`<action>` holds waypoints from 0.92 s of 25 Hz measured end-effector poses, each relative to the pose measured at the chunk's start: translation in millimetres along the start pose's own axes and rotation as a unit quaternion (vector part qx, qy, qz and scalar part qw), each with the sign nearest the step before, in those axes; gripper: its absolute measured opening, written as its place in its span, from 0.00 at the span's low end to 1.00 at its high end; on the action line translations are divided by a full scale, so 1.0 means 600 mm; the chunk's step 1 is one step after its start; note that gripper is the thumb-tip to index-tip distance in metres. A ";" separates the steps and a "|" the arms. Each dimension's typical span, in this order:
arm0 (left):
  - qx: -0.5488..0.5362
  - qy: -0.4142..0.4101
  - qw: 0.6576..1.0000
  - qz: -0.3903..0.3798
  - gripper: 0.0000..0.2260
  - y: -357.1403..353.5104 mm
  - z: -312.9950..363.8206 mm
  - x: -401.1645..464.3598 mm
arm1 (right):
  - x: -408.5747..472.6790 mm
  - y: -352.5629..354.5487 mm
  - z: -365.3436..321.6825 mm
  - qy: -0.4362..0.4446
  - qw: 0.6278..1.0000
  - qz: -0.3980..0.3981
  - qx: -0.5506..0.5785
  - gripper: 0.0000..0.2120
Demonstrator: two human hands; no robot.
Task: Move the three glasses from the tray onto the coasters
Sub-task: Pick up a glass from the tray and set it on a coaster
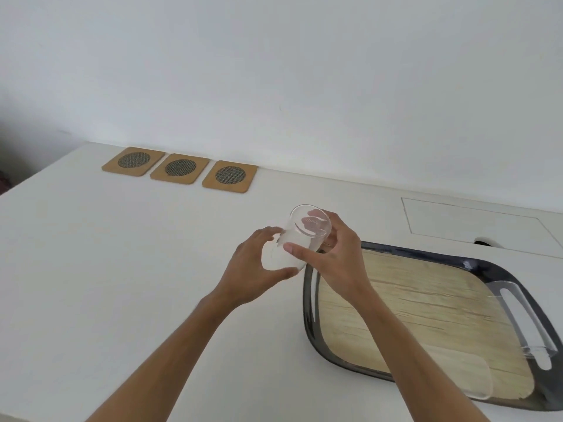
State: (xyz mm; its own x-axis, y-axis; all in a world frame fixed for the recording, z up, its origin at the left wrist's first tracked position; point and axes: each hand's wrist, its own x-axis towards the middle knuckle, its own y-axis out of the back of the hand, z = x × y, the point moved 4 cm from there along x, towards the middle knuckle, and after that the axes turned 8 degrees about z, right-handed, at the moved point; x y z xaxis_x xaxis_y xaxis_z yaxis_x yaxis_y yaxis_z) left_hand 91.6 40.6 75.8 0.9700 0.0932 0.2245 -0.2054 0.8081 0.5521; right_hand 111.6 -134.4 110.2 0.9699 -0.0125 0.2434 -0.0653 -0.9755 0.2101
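- Clear glass, tilted with its base toward the camera, sits at the centre of the frame, held above the white bench just off the tray's upper left corner.
- Both hands are on it: the right hand wraps the glass from the right, thumb across its near side; the left hand cups it from the left, fingers curved round its wall.
- Dark-rimmed tray with a wood-grain floor lies at the lower right of the frame.
- Two more clear glasses seem to stand on the tray, one at its right edge and one near the lower right; both are faint and hard to make out.
- Three cork coasters lie in a row at the upper left, by the wall, each with a dark mesh disc: left coaster, middle coaster, right coaster. All three are bare and well apart from the held glass.
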 end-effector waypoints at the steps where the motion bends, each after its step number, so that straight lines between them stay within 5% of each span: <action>1: 0.028 0.002 1.000 -0.002 0.32 0.016 -0.031 0.007 | 0.013 -0.019 0.006 -0.007 1.000 0.003 -0.002 0.33; 6: 0.238 -0.024 0.970 -0.045 0.30 0.092 -0.185 0.038 | 0.081 -0.116 0.028 -0.031 0.999 -0.005 -0.024 0.34; 9: 0.330 -0.030 0.942 -0.052 0.41 0.133 -0.260 0.063 | 0.125 -0.169 0.033 -0.034 0.998 -0.008 -0.043 0.33; 14: 0.337 -0.005 0.939 -0.068 0.50 0.178 -0.360 0.114 | 0.209 -0.240 0.050 -0.041 0.998 0.008 -0.056 0.32; 23: 0.328 -0.007 0.941 -0.088 0.44 0.193 -0.422 0.169 | 0.373 -0.333 0.076 -0.025 0.994 -0.009 -0.104 0.34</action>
State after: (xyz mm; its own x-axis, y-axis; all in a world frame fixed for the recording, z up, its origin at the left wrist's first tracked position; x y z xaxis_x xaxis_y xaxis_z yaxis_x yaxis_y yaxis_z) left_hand 199.2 290.8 -40.6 0.9956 -0.0194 0.0912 -0.0823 0.2776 0.9572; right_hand 352.5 47.4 79.6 0.9814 -0.0111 0.1917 -0.0896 -0.9095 0.4059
